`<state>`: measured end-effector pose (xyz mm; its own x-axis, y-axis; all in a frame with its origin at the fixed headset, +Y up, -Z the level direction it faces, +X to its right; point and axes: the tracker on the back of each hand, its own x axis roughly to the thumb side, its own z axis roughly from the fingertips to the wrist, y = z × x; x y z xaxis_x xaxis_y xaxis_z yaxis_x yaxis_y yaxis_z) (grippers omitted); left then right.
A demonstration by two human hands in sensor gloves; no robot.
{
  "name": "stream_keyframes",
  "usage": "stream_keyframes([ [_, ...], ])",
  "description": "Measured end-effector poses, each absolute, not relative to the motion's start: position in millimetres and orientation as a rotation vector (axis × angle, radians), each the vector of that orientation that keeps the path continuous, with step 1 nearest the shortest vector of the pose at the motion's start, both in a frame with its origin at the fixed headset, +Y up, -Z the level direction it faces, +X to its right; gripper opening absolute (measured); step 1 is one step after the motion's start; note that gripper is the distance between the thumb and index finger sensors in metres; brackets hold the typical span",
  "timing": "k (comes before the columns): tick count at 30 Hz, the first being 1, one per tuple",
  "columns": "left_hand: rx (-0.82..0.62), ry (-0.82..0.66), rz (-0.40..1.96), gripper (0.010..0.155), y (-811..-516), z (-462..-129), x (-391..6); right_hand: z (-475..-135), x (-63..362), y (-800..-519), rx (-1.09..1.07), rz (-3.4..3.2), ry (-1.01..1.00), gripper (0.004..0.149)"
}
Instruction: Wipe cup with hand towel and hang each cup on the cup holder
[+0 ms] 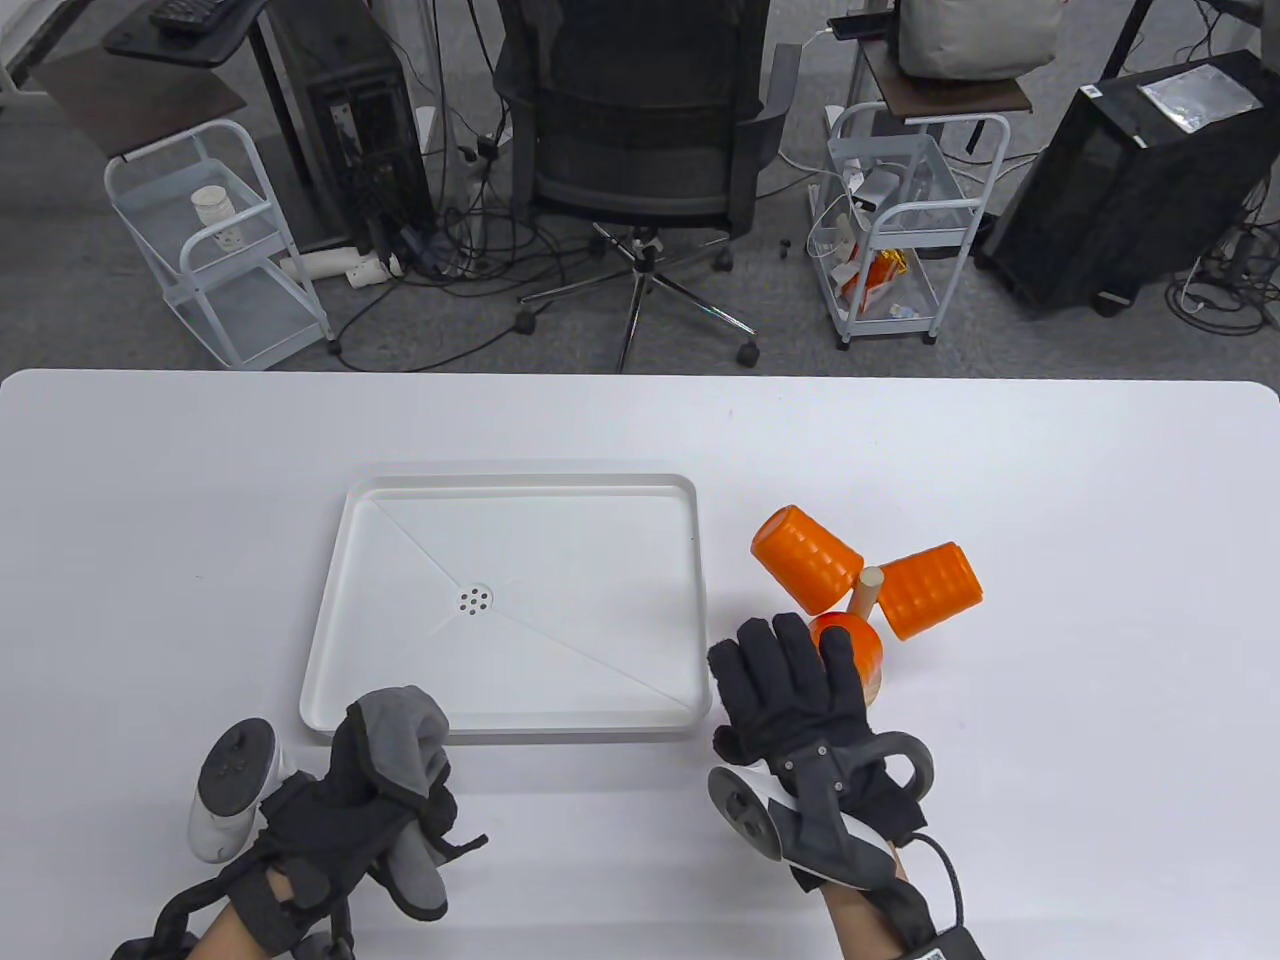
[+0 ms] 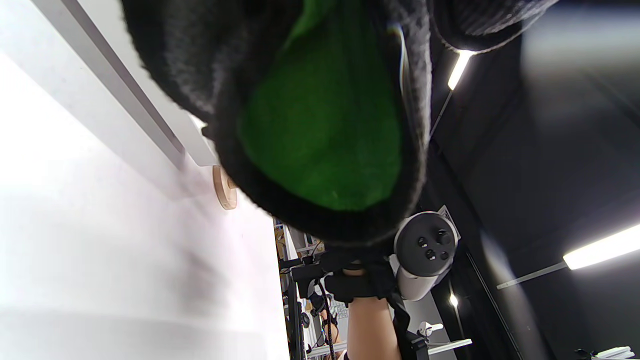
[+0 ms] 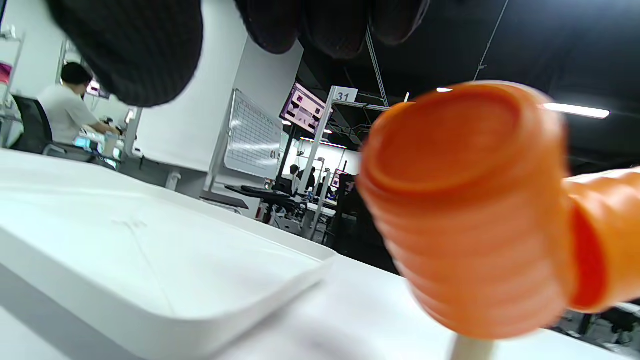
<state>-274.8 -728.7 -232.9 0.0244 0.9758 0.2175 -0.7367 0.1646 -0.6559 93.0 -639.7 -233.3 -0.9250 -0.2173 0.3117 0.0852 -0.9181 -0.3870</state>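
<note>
Three orange cups are hanging on the holder (image 1: 866, 590) right of the tray (image 1: 330, 640): a far-left cup (image 1: 805, 557), a right cup (image 1: 930, 590) and a near cup (image 1: 850, 650), all mouth-in toward the wooden post. In the right wrist view the nearest cup (image 3: 465, 210) is filling the frame, blurred, with a second one (image 3: 607, 235) just behind it. The right hand (image 1: 795, 690) is lying flat with straight fingers, released, its fingertips reaching the near cup; whether they are touching it cannot be told. The left hand (image 1: 350, 790) is grasping the grey towel (image 1: 410, 740), fingers curled round it, near the tray's front-left corner. The left wrist view is showing the towel as a blurred green-tinted bulge (image 2: 320, 125) and the holder's round wooden base (image 2: 224, 187) beyond the tray corner.

The white tabletop (image 1: 1050, 480) is carrying the shallow white tray with a small drain at its middle. Beyond the far edge, a grey carpeted floor is holding a black office chair (image 1: 640, 120), two white wire carts (image 1: 215, 240) (image 1: 900, 220), a dark computer tower (image 1: 365, 120) with tangled cables, and a black case (image 1: 1140, 180) on the right. The right wrist view is showing a seated person (image 3: 65, 115) at a distant desk, screens and ceiling lights
</note>
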Motion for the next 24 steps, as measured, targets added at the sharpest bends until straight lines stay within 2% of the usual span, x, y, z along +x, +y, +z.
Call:
stream_keyframes([
  [6,-0.407,-0.721,1.361,0.079,-728.7,-232.7,-274.7,-242.2,62.6,-641.3,-0.595,-3.094,0.477,0.079],
  [12,-0.411,-0.703,1.323,0.079,-730.0,-232.9,-274.2,-260.6,40.2,-662.2,-0.585,-3.319,0.361,0.081],
  [15,-0.415,-0.684,1.318,0.079,-731.0,-233.9,-274.6,-267.5,34.1,-673.6,-0.622,-3.366,0.381,0.080],
  [19,-0.407,-0.602,1.285,0.079,-732.4,-235.2,-279.0,-270.8,33.1,-689.9,-0.585,-3.365,0.354,0.082],
  [24,-0.333,-0.428,1.172,0.079,-726.1,-241.0,-297.8,-273.6,37.6,-700.8,-0.577,-3.400,0.297,0.082],
])
